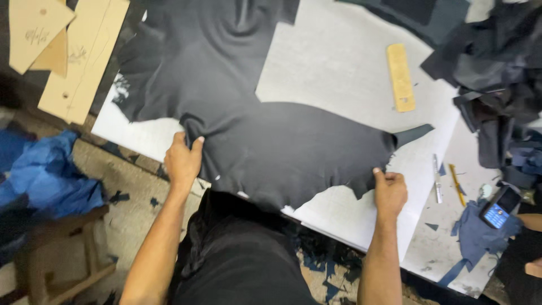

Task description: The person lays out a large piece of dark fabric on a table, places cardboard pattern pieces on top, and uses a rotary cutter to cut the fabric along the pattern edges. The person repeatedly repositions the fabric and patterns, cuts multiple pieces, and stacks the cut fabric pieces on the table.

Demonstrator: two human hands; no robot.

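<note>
A large sheet of dark grey-black leather lies spread over a white cutting board and hangs slightly over the near edge. My left hand pinches a bunched fold of the leather at its left side. Further right, my right hand grips the leather's lower right edge, close to a pointed flap.
A yellow wooden ruler rests on the board at upper right. Dark fabric scraps pile up at right, near a phone, a pen and blue scraps. Cardboard patterns lie upper left; blue cloth on a wooden stool left.
</note>
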